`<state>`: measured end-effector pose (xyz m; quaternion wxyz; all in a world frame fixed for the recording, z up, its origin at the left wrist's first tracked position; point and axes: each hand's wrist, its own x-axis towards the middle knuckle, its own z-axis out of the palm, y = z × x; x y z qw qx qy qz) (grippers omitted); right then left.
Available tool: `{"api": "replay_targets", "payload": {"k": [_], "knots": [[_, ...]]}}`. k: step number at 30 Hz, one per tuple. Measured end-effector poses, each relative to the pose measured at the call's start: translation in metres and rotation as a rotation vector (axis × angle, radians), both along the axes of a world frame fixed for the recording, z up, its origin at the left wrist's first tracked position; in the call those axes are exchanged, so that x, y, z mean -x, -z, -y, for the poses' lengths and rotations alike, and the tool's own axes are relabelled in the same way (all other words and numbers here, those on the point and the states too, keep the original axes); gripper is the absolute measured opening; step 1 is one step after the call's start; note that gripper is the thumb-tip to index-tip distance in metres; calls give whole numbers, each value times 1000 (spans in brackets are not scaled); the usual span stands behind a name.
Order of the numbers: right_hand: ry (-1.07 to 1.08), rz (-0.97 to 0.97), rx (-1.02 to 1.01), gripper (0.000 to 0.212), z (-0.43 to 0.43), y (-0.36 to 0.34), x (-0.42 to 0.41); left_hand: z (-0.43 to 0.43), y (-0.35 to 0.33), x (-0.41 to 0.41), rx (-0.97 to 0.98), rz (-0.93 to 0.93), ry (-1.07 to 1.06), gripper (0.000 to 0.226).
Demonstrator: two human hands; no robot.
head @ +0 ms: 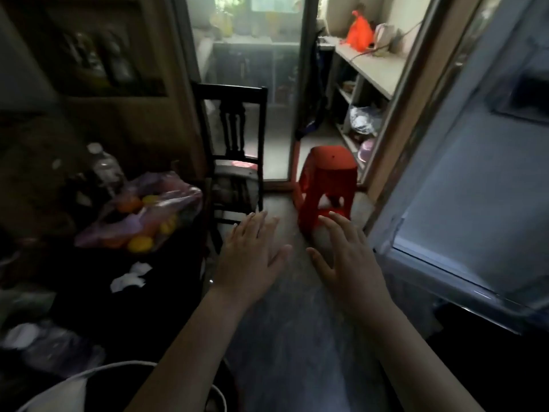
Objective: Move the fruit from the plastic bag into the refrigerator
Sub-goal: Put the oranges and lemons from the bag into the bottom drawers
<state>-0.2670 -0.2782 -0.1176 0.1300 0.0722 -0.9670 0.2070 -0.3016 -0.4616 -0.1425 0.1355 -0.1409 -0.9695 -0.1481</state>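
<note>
Fruit (140, 244) in the plastic bag (166, 200) on the table (89, 298) at the left, bottle (104, 165) behind the bag, chair (234, 150) right of the table, stool (326, 185) right of the chair, shelves (371, 63) behind the stool, refrigerator (475, 203) far right

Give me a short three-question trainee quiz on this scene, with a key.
1. True or false: the left hand and the right hand both hold nothing.
2. Fill in: the stool on the floor beyond the hands is ___ in colour.
3. The plastic bag of fruit lies: A on the stool; B on the dark table at the left; C in the right hand.
Key: 1 true; 2 red; 3 B.
</note>
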Motion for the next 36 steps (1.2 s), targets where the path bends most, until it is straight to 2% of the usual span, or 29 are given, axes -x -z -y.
{"api": "replay_targets", "payload": {"k": [8,18,29,36], "knots": [[-276,-13,-22,59,90,18,51,90,15,-3,-36,32,-271,63],[-554,46,-27,54,154,45,128,151,41,21,-19,131,-532,65],[-789,169,-9,55,201,70,263,189,44,115,-51,148,-735,63],[-910,198,12,49,244,88,343,224,65,173,-124,242,-825,69]]}}
